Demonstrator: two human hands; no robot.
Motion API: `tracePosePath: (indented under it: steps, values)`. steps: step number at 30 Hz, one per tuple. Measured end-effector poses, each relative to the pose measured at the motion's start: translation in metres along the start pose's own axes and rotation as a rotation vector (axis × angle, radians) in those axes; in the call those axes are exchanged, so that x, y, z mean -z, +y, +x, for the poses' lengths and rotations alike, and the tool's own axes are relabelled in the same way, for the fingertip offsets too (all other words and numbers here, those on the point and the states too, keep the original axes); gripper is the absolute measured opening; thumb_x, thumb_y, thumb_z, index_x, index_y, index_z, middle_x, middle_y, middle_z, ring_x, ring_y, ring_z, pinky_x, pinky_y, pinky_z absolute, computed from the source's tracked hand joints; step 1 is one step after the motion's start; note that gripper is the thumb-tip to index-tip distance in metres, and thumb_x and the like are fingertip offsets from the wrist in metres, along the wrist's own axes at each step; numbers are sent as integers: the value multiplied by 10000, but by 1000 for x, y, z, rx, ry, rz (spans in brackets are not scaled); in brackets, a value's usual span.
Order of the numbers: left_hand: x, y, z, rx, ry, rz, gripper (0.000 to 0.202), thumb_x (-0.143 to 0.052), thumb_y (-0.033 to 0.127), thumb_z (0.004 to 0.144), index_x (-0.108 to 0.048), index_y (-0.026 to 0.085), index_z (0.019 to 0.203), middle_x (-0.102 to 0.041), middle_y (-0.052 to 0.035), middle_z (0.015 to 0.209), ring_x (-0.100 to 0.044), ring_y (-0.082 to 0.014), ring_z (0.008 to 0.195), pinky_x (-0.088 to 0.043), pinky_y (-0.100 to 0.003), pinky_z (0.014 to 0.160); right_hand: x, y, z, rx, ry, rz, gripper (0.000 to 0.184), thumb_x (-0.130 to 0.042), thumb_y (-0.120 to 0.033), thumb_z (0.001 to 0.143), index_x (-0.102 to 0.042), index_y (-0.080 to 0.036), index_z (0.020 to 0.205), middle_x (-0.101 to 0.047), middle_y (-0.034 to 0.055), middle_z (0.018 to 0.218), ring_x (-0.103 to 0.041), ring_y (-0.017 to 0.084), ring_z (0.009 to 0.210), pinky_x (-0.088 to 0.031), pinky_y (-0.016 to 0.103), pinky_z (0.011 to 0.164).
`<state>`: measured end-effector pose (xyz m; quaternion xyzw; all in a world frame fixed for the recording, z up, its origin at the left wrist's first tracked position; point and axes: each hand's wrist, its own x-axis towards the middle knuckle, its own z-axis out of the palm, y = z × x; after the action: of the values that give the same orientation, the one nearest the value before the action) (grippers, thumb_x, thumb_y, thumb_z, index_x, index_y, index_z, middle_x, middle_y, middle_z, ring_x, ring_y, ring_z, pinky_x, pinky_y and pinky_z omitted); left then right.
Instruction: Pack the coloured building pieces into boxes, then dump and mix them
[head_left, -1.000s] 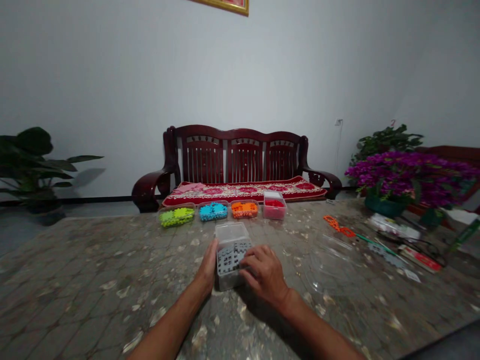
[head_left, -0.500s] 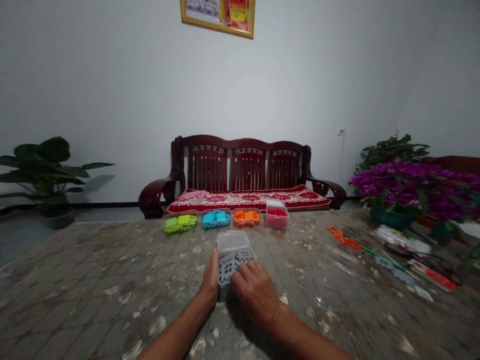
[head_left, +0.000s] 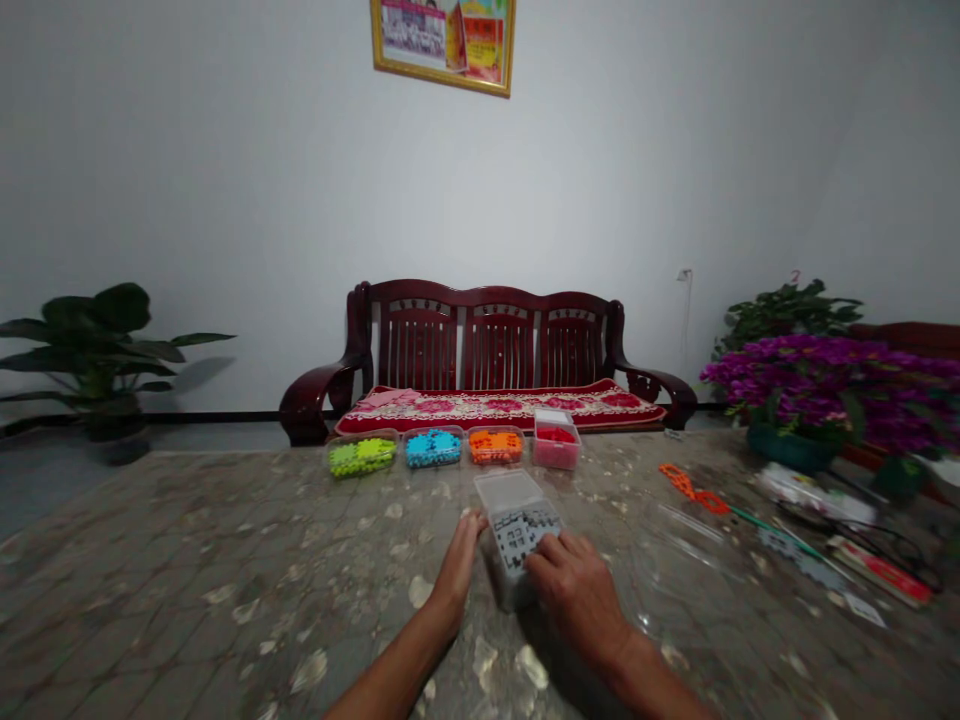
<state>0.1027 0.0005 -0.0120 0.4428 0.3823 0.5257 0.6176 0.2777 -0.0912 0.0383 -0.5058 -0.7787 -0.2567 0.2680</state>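
Observation:
A clear plastic box (head_left: pixel 510 585) filled with grey interlocking pieces (head_left: pixel 517 535) is in front of me, turned at an angle, its translucent lid (head_left: pixel 510 488) standing up at the far side. My left hand (head_left: pixel 456 565) lies along the box's left side, fingers stretched out, the tips near or touching its upper left edge. At the near right corner my right hand (head_left: pixel 577 590) has its fingers curled over the rim. Its fingertips are partly hidden, so a grey piece beneath them cannot be ruled out.
Behind stand boxes of green pieces (head_left: pixel 363 456), blue pieces (head_left: pixel 433 447), orange pieces (head_left: pixel 496 446) and red pieces (head_left: pixel 556 447). To the right lie clear lids (head_left: pixel 682 560), an orange linked strip (head_left: pixel 694 492), a grey strip (head_left: pixel 799 558) and a flowerpot (head_left: pixel 795 447).
The box of grey pieces has shifted to the right and turned at an angle. Both hands have moved right with it, and the camera view has tipped slightly upward.

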Motion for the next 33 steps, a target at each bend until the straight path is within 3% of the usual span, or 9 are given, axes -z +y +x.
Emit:
tracePosePath:
  steps: [3,8,11,13,15,17,24,33]
  values:
    - [6,0,-3,-40,-6,166,481,-668,615,785,-725,215,1047,-657,-133,1390,-457,-315,1449,-276,-463,1248,4,29,-15,-80,-46,-46,188,-653,-122,912,-648,-247,771,-651,-2,793,-546,178,736,-333,321,660]
    - [13,-3,-7,-116,-44,363,572,-600,591,788,-679,178,1177,-700,-146,1309,-600,-324,1304,-389,-463,1177,5,60,-33,-168,-74,-117,165,-583,-131,931,-670,-240,843,-654,14,810,-580,187,756,-388,311,687]
    - [12,-5,-9,-136,-57,435,537,-609,544,761,-693,183,1149,-718,-131,1270,-619,-327,1269,-431,-453,1138,12,68,-30,-225,-101,-107,134,-612,-188,910,-687,-240,1009,-697,48,959,-614,225,885,-443,341,771]
    - [11,-5,-11,-140,-66,463,506,-611,513,750,-705,191,1129,-730,-116,1241,-628,-325,1245,-444,-449,1119,17,74,-24,-261,-114,-84,336,-649,-249,883,-649,-230,1219,-694,90,1194,-607,274,1082,-466,398,901]
    - [10,-3,-13,-145,-85,484,482,-606,479,754,-716,192,1124,-735,-108,1224,-632,-319,1228,-441,-444,1113,17,79,-17,-274,-135,-60,572,-671,-304,859,-547,-205,1408,-597,122,1431,-518,321,1302,-423,472,1062]
    - [10,0,-14,-151,-105,499,471,-599,457,760,-726,188,1126,-738,-107,1214,-634,-314,1215,-436,-437,1112,13,82,-14,-271,-194,-23,649,-659,-335,863,-495,-185,1473,-530,131,1523,-444,333,1409,-362,511,1155]
    - [10,-1,-16,-171,-127,555,402,-588,423,763,-749,201,1057,-753,-97,1144,-648,-313,1166,-454,-436,1077,5,81,-22,-302,-345,92,480,-532,-290,960,-556,-187,1429,-591,122,1476,-546,275,1349,-369,502,1189]
    - [11,-3,-16,-204,-179,620,369,-553,411,779,-755,205,1008,-751,-102,1109,-657,-311,1125,-466,-442,1050,5,80,-20,-251,-310,33,540,-588,-252,927,-525,-202,1461,-589,125,1472,-527,272,1357,-368,507,1180]
